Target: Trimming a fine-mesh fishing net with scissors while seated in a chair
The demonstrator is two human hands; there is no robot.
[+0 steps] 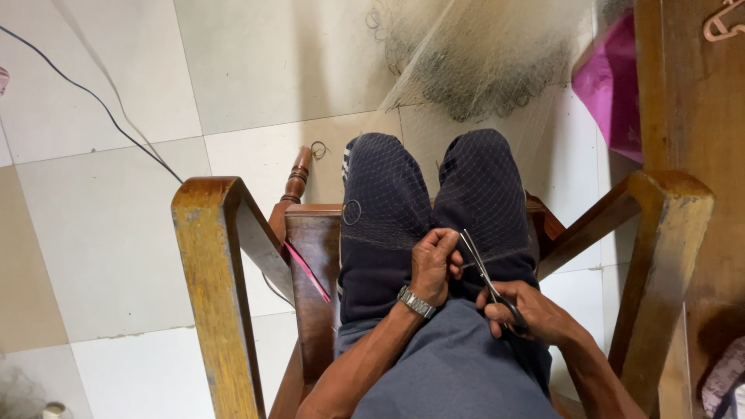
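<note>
Net (473,209) lies draped over both knees, fine mesh, running forward off the lap to a bunched heap on the floor tiles (116,233) ahead of the hands. Left hand (433,265) is clenched on a fold of the mesh, pinching it up at mid-thigh; silver watch (417,302) on that wrist. Right hand (528,313) sits just right of it and nearer the body, fingers through the loops of the scissors (485,275), blades slightly parted and pointing up-left toward the pinched fold, tips almost at the left fingers. To cut cleanly, my read: keep the pinched strand taut and lifted clear of the trousers, take only the one strand between the blades, keep the tips off the left fingertips. Person sits in a wooden chair (221,295), armrests outside each hand. Thin pink strip (308,271) hangs just left of the left wrist. No labelled packages or signs visible; the only bright item is a plain magenta bag (617,85), far forward-right of the right hand. Dark cable (101,105) crosses the tiles far left.
</note>
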